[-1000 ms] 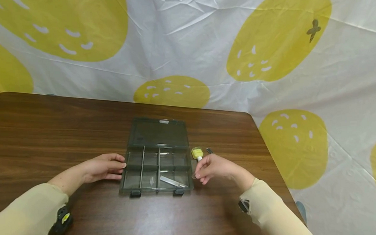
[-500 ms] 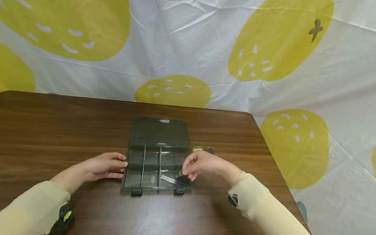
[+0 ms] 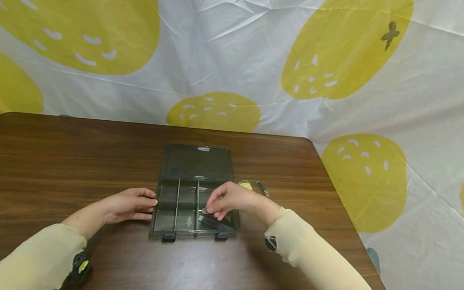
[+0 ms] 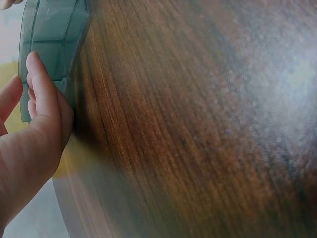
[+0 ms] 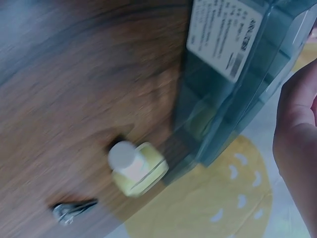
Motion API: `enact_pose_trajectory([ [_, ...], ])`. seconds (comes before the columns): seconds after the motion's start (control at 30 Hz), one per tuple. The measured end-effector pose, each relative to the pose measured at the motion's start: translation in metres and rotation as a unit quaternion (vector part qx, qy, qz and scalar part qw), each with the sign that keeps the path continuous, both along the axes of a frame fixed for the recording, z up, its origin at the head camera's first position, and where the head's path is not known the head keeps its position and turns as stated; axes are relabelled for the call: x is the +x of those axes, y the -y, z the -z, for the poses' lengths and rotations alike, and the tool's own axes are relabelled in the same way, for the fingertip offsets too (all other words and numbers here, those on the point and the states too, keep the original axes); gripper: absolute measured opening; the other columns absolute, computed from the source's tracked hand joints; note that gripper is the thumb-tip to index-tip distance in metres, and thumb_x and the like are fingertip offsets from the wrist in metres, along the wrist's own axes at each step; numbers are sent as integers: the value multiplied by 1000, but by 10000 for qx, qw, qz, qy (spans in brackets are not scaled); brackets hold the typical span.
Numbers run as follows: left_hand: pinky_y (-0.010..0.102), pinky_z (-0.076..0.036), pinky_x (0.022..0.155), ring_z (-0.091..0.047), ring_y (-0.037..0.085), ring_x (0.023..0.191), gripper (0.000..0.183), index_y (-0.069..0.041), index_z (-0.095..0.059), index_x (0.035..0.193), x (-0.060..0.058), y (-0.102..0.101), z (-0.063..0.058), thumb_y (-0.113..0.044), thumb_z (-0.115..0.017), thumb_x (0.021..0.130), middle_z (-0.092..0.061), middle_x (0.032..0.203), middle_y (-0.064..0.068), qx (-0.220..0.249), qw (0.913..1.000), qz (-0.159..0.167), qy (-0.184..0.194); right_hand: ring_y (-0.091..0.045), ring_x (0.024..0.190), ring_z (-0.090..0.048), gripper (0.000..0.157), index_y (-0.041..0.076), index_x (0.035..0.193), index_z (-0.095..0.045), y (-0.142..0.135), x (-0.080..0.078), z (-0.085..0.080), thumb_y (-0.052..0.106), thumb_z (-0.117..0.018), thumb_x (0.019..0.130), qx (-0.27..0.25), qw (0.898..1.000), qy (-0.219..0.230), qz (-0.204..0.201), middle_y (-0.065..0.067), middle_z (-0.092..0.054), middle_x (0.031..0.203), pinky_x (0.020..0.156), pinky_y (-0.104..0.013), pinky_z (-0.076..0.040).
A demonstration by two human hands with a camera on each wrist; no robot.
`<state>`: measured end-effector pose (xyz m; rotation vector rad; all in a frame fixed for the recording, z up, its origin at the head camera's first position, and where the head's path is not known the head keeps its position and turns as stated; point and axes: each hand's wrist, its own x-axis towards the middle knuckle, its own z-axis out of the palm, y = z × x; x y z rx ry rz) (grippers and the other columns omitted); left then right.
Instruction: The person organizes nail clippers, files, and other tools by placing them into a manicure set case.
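Observation:
A grey see-through compartment box [image 3: 164, 221] lies on the table with its lid [image 3: 197, 163] folded back. My left hand [image 3: 128, 207] rests against the box's left side, fingers loosely extended; in the left wrist view the same hand [image 4: 42, 114] lies along the wall. Over the right-hand compartments, my right hand [image 3: 230, 200] pinches a small clear flat piece [image 3: 204, 211] between thumb and fingertips; its kind is too small to tell. Below that hand, a narrow clear strip [image 3: 214, 223] lies slanted in the front right compartment. A small clear oval piece [image 3: 189, 222] sits in the front middle one.
Right of the box stands a small yellow container with a white cap [image 5: 138, 171], partly hidden by my right hand in the head view. Beside it lies a nail clipper [image 3: 262, 188]. A patterned cloth [image 3: 235, 55] hangs behind the brown table [image 3: 82, 157].
My right hand has moved left from beside the box to above its compartments, carrying the small clear piece. The left hand has stayed at the box's left side.

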<state>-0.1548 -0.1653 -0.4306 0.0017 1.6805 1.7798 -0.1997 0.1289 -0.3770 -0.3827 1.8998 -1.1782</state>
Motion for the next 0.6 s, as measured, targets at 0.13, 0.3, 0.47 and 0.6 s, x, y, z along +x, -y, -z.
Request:
enact_pose_trajectory([
  [0.13, 26, -56, 83, -53, 9, 87, 31, 3, -36, 117, 0, 0, 0, -11, -52, 94, -48, 94, -1, -2, 10000, -35, 11, -6, 55, -57, 17, -15, 97, -61, 11, 1, 1, -3, -61, 85, 9, 10000, -56, -77, 0, -62, 67, 56, -20, -55],
  [0.3, 26, -56, 83, -52, 9, 88, 34, 5, -34, 119, 0, -1, 0, -10, -52, 94, -47, 95, 0, -41, 10000, -34, 7, -5, 56, -56, 16, -13, 97, -62, 23, 2, 4, -2, -61, 86, 2, 9998, -79, -202, -1, -62, 69, 56, -19, -55],
  [0.47, 26, -56, 83, -52, 9, 87, 33, 5, -34, 119, 0, -1, 0, -10, -51, 94, -47, 94, 0, -44, 10000, -37, 10, -6, 56, -57, 16, -13, 97, -62, 29, 1, 8, -2, -61, 86, -5, 9998, -93, -189, -1, -62, 69, 57, -20, -56],
  [0.6, 27, -56, 83, -52, 9, 87, 33, 5, -34, 119, 1, 0, 0, -10, -51, 94, -47, 95, 0, -22, 10000, -19, -6, -6, 57, -58, 18, -14, 99, -61, 31, 1, 9, -2, -60, 86, -3, 9998, -16, -221, 0, -62, 68, 56, -20, -55],
])
